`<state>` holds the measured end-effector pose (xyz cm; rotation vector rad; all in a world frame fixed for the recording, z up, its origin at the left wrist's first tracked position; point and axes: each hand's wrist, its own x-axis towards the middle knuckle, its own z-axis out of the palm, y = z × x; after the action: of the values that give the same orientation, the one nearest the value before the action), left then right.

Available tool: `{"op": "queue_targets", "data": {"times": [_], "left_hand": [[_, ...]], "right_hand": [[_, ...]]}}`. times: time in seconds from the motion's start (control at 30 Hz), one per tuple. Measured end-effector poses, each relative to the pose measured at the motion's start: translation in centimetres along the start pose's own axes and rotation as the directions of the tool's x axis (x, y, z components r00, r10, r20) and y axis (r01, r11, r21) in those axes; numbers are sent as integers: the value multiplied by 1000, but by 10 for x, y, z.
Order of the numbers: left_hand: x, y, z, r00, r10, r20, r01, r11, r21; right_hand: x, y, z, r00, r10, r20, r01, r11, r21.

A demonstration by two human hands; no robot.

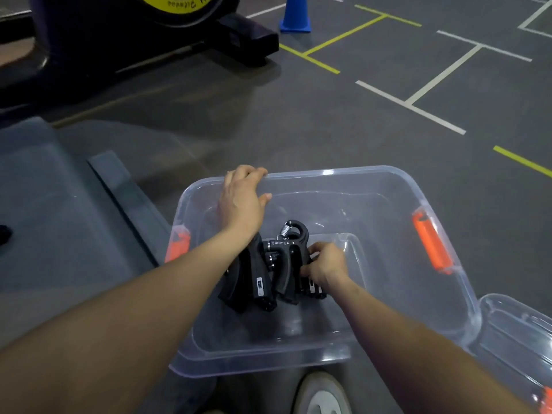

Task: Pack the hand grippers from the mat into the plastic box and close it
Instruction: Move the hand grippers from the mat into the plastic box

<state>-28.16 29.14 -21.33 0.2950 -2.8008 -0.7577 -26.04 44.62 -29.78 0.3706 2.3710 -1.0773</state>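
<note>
Left hand (242,201) and right hand (327,265) bare; pale-grey shoe (321,395).

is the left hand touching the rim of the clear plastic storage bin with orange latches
Touching. The head view shows the left hand gripping the far rim of the clear plastic storage bin, fingers curled over its edge.

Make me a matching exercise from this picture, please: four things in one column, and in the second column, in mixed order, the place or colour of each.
1. left hand
2. right hand
3. cone
4. latch

A. orange, on the side of the bin
B. grips the grip trainers inside the bin
C. blue, stands on the floor
D. holds the far rim of the bin

Pairs: 1-D, 2-B, 3-C, 4-A
</note>
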Motion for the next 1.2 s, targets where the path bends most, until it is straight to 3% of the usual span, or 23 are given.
{"op": "queue_targets", "data": {"times": [0.4,0.63,0.83,1.03,1.2], "left_hand": [[-4,-2,4,1000,-16,-2,16,999,-38],[-2,-5,5,1000,-4,17,5,999,-38],[1,-8,-1,991,10,134,-14,999,32],[-22,-16,-55,993,-78,91,72,995,70],[-48,-28,-127,976,-198,86,190,977,98]], "right_hand": [[-12,-2,-3,999,-35,-33,31,993,-118],[-4,0,0,996,-86,-14,85,994,-67],[-8,-17,-8,988,-139,-73,134,988,-72],[-33,-67,-26,964,-252,-84,249,967,-48],[-84,-138,-32,916,-402,7,399,907,-132]]}}
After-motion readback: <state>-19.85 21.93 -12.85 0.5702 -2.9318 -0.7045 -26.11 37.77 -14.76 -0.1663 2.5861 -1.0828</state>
